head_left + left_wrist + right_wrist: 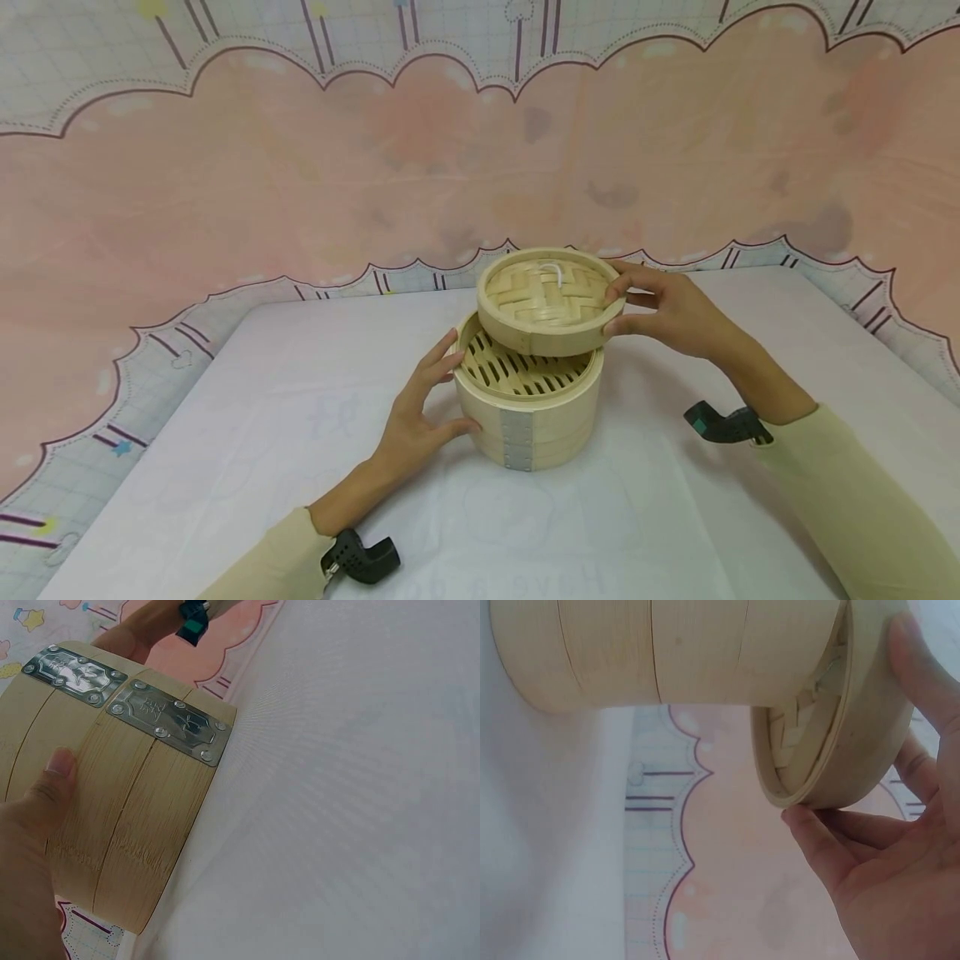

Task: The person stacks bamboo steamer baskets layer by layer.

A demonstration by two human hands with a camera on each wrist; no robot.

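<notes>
A round bamboo steamer [562, 429] stands upright on the white-covered table, its slatted inner base [510, 367] partly in sight. My left hand [412, 408] grips its left side, the thumb low on the front wall and the fingers at the rim. In the left wrist view, riveted metal plates [165, 720] join the stacked bands of the steamer wall. My right hand [671, 312] pinches the right edge of the woven steamer lid [525, 296]. The lid is tilted and shifted toward the back right over the opening. Its woven underside [787, 750] shows in the right wrist view.
The white tablecloth [300, 400] spreads around the steamer, with faint lettering near the front. A pink printed backdrop [420, 175] with scalloped edges rises behind the table. Black wrist cameras [363, 558] sit at both sleeve cuffs.
</notes>
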